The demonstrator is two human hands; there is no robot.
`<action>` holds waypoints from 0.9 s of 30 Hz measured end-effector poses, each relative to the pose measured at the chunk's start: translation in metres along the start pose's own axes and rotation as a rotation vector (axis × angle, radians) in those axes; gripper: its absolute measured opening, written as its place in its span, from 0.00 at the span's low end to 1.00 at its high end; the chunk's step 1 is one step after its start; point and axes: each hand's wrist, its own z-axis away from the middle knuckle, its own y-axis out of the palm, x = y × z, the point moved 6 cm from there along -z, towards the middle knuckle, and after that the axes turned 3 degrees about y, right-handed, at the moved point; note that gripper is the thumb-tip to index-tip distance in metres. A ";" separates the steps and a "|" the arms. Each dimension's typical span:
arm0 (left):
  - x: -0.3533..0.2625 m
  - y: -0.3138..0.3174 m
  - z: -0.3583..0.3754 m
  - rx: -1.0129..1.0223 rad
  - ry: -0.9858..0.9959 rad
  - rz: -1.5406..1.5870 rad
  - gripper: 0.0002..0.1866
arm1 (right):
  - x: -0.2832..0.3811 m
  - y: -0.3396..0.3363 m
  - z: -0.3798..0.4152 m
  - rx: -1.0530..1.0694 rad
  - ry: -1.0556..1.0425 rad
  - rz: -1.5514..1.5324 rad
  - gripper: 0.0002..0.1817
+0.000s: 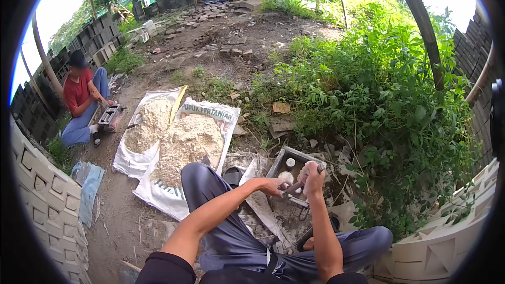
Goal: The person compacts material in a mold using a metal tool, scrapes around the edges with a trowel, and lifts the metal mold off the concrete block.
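In front of my bent legs lies a box-shaped mould [273,170] with a grey rim and pale round pieces inside. Over its near part, my right hand [313,179] is closed around the upper end of a dark, bar-like tool [294,187], held at a slant. At the tool's lower end my left hand [275,186] has its fingers bent around it. The tool's exact kind is hard to make out. A metal loop [303,212] shows at the mould's near side. My hands cover part of the mould's inside.
Pale powder [192,137] is heaped on spread white sacks [142,165] to the left. A co-worker [81,94] sits farther left with another mould [109,114]. Patterned pale blocks [50,194] line the left; more blocks [436,247] stand right. Dense plants [384,94] grow close by.
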 end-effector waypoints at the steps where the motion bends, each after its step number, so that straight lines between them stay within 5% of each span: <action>1: -0.013 0.005 -0.009 -0.028 0.061 -0.053 0.37 | 0.010 -0.009 -0.008 -0.053 -0.043 -0.048 0.19; 2: -0.024 0.008 -0.014 -0.149 0.133 -0.105 0.28 | 0.018 -0.018 -0.012 -0.112 -0.081 -0.098 0.19; 3: 0.001 -0.005 0.065 -0.129 0.023 -0.180 0.28 | 0.007 0.050 0.009 -0.089 -0.081 -0.231 0.19; 7: -0.017 0.006 0.041 -0.441 0.304 -0.270 0.13 | 0.028 0.013 0.018 -0.155 0.011 -0.184 0.17; 13: 0.045 0.004 0.039 -0.390 0.046 -0.526 0.22 | -0.014 -0.063 0.026 -0.261 0.289 0.067 0.11; 18: 0.057 0.003 0.038 -0.290 0.052 -0.661 0.18 | -0.113 -0.126 0.049 -0.150 0.618 -0.121 0.11; 22: 0.104 0.056 0.001 -0.015 -0.143 -0.874 0.11 | -0.180 -0.153 0.115 0.136 1.036 0.342 0.11; 27: 0.147 0.131 -0.032 0.164 -0.160 -0.763 0.08 | -0.230 -0.166 0.147 0.272 1.094 1.073 0.16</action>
